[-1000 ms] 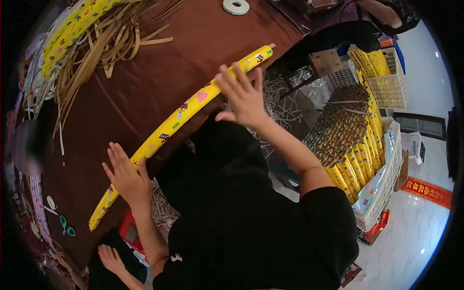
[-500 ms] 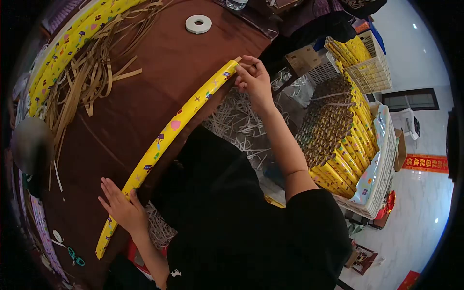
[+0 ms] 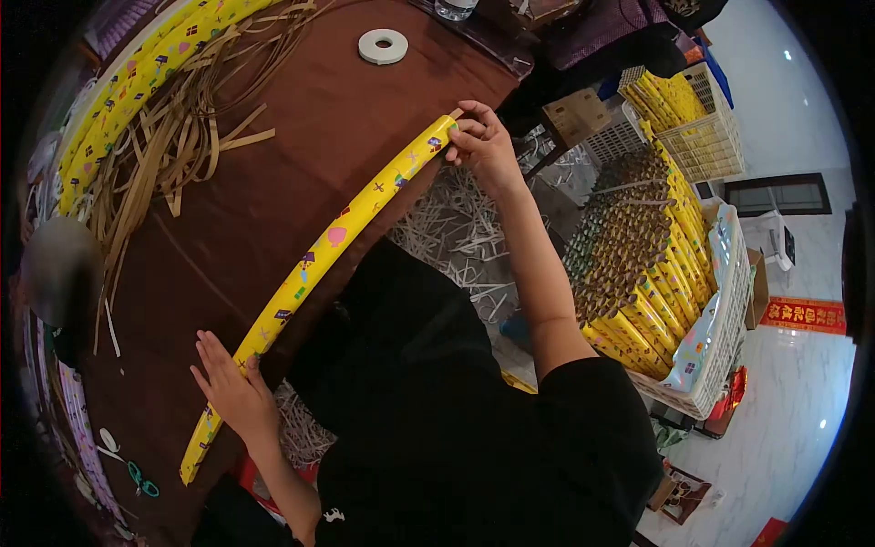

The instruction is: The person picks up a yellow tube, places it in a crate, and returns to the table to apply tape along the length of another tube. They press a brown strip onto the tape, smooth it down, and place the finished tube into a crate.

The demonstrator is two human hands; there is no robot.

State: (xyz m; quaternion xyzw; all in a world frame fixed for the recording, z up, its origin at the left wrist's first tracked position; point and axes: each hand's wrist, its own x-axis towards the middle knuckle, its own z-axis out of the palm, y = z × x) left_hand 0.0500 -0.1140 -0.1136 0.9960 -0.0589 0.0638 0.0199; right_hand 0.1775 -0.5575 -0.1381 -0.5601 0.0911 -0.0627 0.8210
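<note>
A long yellow roll of wrapping paper (image 3: 337,237), printed with small colourful figures, lies slantwise along the near edge of the brown-covered table. My left hand (image 3: 239,392) rests flat across its lower part, fingers stretched out and thumb apart. At the upper end, my right hand (image 3: 483,146) has its thumb and fingers closed round the tip of the roll. A short piece of brown strip (image 3: 457,113) shows at that tip beside the fingers, partly hidden by them.
Brown paper strips (image 3: 196,137) and yellow printed paper (image 3: 137,87) lie at the upper left. A white tape roll (image 3: 383,46) sits at the back, green-handled scissors (image 3: 142,479) at lower left. Stacked yellow rolls fill a white basket (image 3: 715,365) at right. Paper shreds (image 3: 447,228) cover the floor.
Both hands keep their places on the roll. The view has shifted slightly, and the right-hand fingers at the tip have moved a little.
</note>
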